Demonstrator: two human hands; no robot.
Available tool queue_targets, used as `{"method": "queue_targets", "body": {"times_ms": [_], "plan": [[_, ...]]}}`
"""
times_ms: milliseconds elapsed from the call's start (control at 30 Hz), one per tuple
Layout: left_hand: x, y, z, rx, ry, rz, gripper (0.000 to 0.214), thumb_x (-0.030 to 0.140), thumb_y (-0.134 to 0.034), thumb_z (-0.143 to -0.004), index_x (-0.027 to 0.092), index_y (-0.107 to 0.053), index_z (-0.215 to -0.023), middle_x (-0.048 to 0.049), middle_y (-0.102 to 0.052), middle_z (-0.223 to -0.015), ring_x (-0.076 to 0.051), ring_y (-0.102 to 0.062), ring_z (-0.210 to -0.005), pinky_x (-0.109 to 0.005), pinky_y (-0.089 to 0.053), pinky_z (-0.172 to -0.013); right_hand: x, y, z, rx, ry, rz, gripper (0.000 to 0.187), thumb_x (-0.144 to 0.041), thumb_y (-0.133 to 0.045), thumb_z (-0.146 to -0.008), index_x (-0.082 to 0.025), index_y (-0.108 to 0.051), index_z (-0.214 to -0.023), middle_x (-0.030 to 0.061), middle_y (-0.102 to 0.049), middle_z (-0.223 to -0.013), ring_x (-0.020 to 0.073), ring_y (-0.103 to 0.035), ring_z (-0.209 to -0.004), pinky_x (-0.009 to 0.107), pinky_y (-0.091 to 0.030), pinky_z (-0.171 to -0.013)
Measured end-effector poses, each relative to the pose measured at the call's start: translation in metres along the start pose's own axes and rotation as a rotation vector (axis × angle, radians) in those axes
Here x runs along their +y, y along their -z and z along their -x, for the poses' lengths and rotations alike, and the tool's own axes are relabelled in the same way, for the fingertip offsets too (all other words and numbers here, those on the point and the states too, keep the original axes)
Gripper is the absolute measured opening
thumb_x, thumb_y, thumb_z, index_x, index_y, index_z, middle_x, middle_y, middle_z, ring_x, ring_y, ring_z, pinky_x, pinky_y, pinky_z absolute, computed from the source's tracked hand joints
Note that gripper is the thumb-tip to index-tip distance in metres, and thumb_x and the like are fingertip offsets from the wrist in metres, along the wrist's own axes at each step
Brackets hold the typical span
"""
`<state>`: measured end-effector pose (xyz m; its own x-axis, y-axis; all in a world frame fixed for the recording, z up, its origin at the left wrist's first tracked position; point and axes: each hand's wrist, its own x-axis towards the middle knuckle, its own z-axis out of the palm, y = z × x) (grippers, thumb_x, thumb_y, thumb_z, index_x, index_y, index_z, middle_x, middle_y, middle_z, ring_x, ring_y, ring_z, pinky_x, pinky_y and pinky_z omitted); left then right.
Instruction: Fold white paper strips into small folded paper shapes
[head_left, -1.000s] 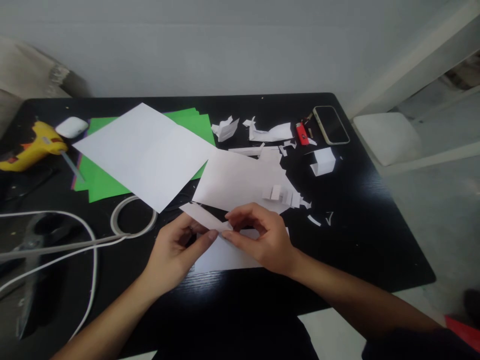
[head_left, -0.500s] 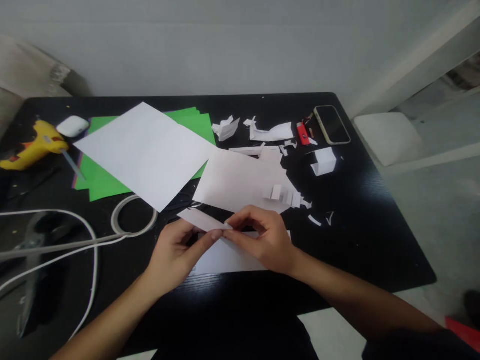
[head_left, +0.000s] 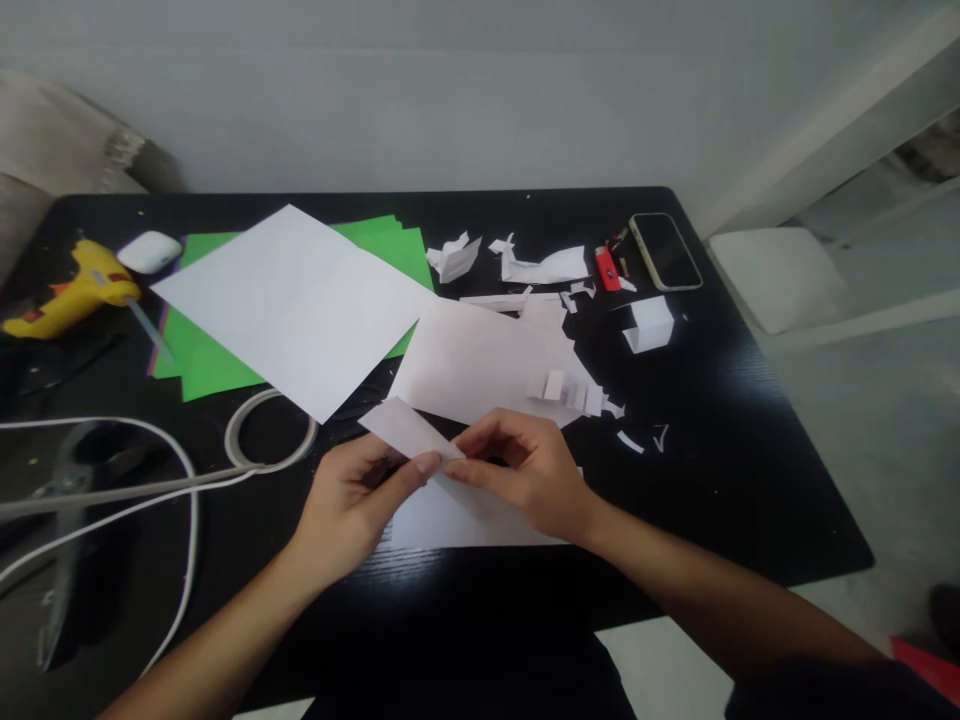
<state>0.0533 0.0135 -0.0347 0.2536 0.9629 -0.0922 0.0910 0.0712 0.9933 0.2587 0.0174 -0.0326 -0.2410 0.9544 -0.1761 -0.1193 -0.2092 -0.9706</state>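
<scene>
Between both hands is a narrow strip of white paper (head_left: 411, 428), raised over the front of the table and slanting up to the left. My left hand (head_left: 352, 505) pinches its lower edge between thumb and fingers. My right hand (head_left: 529, 470) is closed on the strip's right end, thumb and forefinger together; that end is partly hidden by the fingers. Below them a white sheet (head_left: 480, 525) lies flat, partly covered by the right hand. Just beyond is another white sheet (head_left: 480, 360) with a small folded paper piece (head_left: 559, 388) on it.
A large white sheet (head_left: 300, 300) covers green sheets (head_left: 217, 370) at the left. Beside them are a yellow glue gun (head_left: 75, 290), a white case (head_left: 150, 252) and white cable (head_left: 191, 520). Paper scraps (head_left: 544, 265), a red lighter (head_left: 606, 268) and a phone (head_left: 666, 250) lie toward the back right.
The strip has tilted, its left end rising so that more of its face shows. Both hands stay nearly in place, their thumb tips now slightly further apart.
</scene>
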Motion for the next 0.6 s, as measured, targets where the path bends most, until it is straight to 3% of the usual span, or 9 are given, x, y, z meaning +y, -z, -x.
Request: {"method": "queue_targets", "body": {"times_ms": [300,600], "plan": [[-0.0003,0.0036,0.0002,-0.005,0.067,-0.064,0.028,0.038,-0.069,-0.095,0.019,-0.072,-0.075,-0.0034,-0.074,-0.072,-0.015,-0.065,-0.064,-0.025,-0.052,-0.059,0.0007,0.0032,-0.0033,-0.046,-0.081,-0.107,0.018,-0.031,-0.091,-0.075,-0.022,-0.079,-0.085,0.0007,-0.078,-0.082,0.0152,-0.073,-0.076,0.03,-0.062,-0.073],[0.0018,0.0022,-0.0018,-0.013,0.128,-0.065,0.027,0.036,-0.068,-0.095,0.018,-0.073,-0.075,-0.0017,-0.073,-0.074,-0.015,-0.065,-0.069,-0.025,-0.052,-0.066,0.0024,0.0047,-0.0055,-0.084,-0.13,-0.152,0.022,-0.026,-0.089,-0.076,-0.021,-0.077,-0.095,-0.0007,-0.073,-0.079,0.0135,-0.068,-0.075,0.028,-0.057,-0.074]]}}
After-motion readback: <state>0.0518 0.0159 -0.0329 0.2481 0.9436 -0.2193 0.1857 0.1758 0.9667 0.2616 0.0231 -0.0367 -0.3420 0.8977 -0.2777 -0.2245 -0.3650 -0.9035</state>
